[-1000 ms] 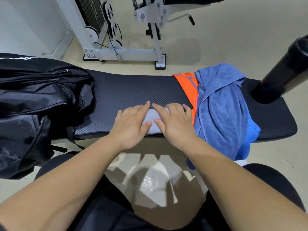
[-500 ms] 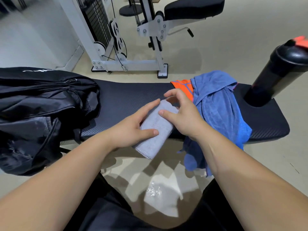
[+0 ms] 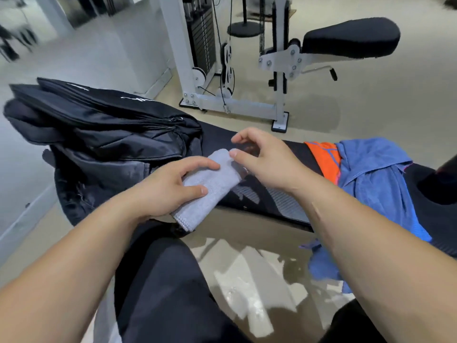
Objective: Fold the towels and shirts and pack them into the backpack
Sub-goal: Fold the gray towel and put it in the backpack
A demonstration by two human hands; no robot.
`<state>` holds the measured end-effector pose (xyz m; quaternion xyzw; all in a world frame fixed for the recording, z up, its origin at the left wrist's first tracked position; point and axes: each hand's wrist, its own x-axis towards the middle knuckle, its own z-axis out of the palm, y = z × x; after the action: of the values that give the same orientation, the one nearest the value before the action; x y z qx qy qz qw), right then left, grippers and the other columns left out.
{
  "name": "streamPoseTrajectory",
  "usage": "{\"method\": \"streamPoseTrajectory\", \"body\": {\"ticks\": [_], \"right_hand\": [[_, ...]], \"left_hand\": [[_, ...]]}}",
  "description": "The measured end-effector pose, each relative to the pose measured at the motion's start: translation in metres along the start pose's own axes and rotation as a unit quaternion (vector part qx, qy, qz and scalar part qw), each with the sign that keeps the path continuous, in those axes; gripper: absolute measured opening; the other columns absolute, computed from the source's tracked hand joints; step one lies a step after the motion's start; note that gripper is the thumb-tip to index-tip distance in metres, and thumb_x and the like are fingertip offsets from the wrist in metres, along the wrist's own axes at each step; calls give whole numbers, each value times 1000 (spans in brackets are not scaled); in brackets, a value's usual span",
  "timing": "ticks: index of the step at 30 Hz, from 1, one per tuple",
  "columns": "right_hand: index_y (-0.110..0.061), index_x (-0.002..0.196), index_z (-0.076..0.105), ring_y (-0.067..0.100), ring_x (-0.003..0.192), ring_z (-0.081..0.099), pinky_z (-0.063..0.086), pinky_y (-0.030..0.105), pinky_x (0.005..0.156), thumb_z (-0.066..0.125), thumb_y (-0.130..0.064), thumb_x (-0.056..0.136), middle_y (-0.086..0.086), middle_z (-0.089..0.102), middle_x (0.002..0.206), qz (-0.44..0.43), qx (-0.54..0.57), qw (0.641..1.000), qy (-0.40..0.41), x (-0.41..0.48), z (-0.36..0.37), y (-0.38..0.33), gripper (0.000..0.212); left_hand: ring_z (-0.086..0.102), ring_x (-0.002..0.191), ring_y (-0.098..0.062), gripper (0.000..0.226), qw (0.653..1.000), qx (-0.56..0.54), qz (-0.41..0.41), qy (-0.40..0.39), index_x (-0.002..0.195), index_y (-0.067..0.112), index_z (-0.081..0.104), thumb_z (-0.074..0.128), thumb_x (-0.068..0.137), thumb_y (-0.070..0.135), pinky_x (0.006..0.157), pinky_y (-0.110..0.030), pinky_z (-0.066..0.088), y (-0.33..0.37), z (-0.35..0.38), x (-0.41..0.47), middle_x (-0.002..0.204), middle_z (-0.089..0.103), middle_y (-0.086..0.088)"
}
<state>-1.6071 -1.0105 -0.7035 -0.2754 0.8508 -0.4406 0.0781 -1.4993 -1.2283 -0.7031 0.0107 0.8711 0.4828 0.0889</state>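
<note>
My left hand grips a small folded grey towel, held in the air above the near edge of the black bench. My right hand hovers just right of the towel with fingers spread; its thumb tip touches the towel's upper end. The black backpack lies at the bench's left end, directly left of the towel, zippers visible on top. A blue towel and an orange shirt lie heaped on the bench to the right.
A white cable weight machine with a black padded seat stands on the beige floor beyond the bench. A dark bottle shows at the right edge. My legs in black shorts sit below, near the frame's bottom.
The grey towel went from pressed flat on the bench to lifted and carried left toward the backpack. My right hand has loosened off it. The view swung left.
</note>
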Motion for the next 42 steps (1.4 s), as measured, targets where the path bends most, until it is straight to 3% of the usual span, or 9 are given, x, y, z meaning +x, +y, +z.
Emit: {"method": "streamPoseTrajectory", "body": {"ticks": [8, 13, 16, 21, 24, 27, 31, 35, 42], "right_hand": [[-48, 129, 62, 27, 154, 9, 15, 48, 123, 56, -47, 98, 1, 14, 168, -185, -196, 950, -158, 63, 78, -115, 32], [-56, 138, 49, 29, 155, -11, 9, 58, 121, 53, -53, 98, -10, -14, 167, -120, -228, 945, -203, 98, 121, -147, 41], [-52, 147, 40, 29, 155, 5, 17, 53, 123, 56, -50, 96, -6, -5, 169, -102, -207, 959, -164, 121, 126, -138, 53], [-35, 154, 36, 13, 135, 42, 26, 17, 105, 58, -33, 98, 0, 33, 155, -57, -92, 992, -59, 143, 95, -139, 60], [-34, 153, 40, 7, 138, 39, 30, 20, 110, 55, -31, 101, -8, 41, 156, -4, 0, 1000, -10, 151, 73, -141, 54], [-39, 150, 43, 8, 134, 47, 42, 31, 111, 54, -32, 101, -13, 49, 149, 39, 60, 997, 5, 155, 62, -137, 50], [-44, 149, 42, 7, 101, 62, 62, 42, 83, 54, -42, 100, -20, 60, 118, 99, 132, 986, 23, 157, 57, -137, 50], [-37, 149, 43, 15, 109, 64, 61, 39, 77, 54, -47, 99, -13, 60, 132, 151, 200, 968, 24, 159, 56, -131, 52], [-41, 146, 47, 9, 97, 66, 57, 31, 72, 54, -46, 100, -16, 64, 123, 137, 193, 972, 16, 157, 49, -129, 46]], "left_hand": [[59, 119, 0, 49, 1000, 5, -24, 15, 127, 38, 65, 71, 91, 6, 99, -26, 47, -42, -77, -58, 126, 66, 22], [59, 122, -2, 47, 999, -26, -30, 34, 128, 37, 65, 74, 90, 10, 108, -38, 45, -66, -88, -67, 129, 65, 20], [54, 126, 3, 49, 998, -50, -27, 38, 124, 45, 66, 75, 89, 12, 110, -33, 41, -73, -91, -70, 133, 59, 26], [47, 131, 9, 50, 995, -77, -3, 66, 122, 50, 66, 76, 89, 15, 111, -29, 40, -71, -101, -74, 141, 51, 30], [30, 141, 14, 53, 991, -81, 23, 102, 125, 51, 64, 77, 88, 15, 114, -24, 31, -63, -108, -70, 154, 37, 27], [42, 135, 9, 61, 992, -56, 22, 110, 132, 55, 55, 75, 89, 17, 112, -28, 39, -61, -115, -62, 146, 46, 31], [40, 130, 17, 69, 997, 71, -11, 11, 139, 57, 44, 75, 86, 25, 114, -24, 35, -76, -114, -62, 142, 43, 39], [35, 130, 15, 62, 977, 192, -7, -96, 137, 51, 49, 74, 85, 29, 105, -7, 27, -89, -106, -70, 138, 41, 33], [53, 131, 0, 64, 996, -78, 18, -42, 135, 27, 59, 79, 77, 7, 108, -20, 42, -57, -159, -69, 138, 61, 17]]}}
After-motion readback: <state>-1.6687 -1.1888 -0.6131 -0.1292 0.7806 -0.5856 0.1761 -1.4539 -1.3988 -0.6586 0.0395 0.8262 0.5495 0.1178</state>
